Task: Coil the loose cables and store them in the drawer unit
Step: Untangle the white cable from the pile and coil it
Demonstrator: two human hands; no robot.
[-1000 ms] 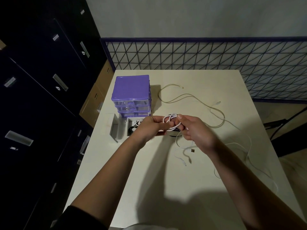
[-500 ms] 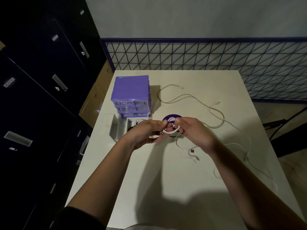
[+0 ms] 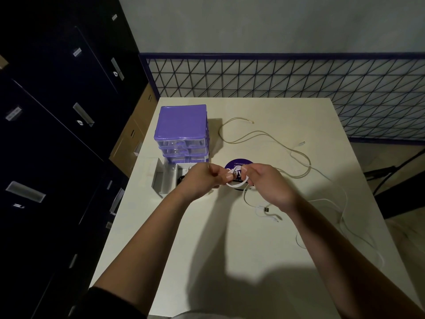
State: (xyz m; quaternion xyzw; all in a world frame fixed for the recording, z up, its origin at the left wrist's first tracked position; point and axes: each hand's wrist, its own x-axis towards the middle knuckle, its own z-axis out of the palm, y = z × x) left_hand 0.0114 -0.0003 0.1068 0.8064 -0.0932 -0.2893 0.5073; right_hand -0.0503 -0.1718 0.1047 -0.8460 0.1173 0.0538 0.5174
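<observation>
A small coil of white cable [image 3: 238, 184] hangs between both hands above the table's middle. My left hand [image 3: 202, 180] pinches its left side, and my right hand [image 3: 266, 185] grips its right side. The cable's loose tail with a USB plug [image 3: 266, 209] drops to the table below my right hand. A purple drawer unit [image 3: 181, 132] with clear drawers stands at the table's left. One clear drawer [image 3: 164, 180] is pulled out in front of it, partly hidden by my left hand. A beige cable [image 3: 264, 137] and a long white cable [image 3: 345, 217] lie loose on the right.
A round purple sticker [image 3: 239, 166] lies on the white table [image 3: 207, 249] beneath the coil. Dark lockers [image 3: 57, 134] stand at the left, cardboard boxes [image 3: 135, 132] beside the table, and a wire-mesh fence [image 3: 299, 84] runs behind it.
Both hands have shifted slightly with the coil, and the loop has been drawn smaller. The loose tail on the table has been pulled a little toward the hands.
</observation>
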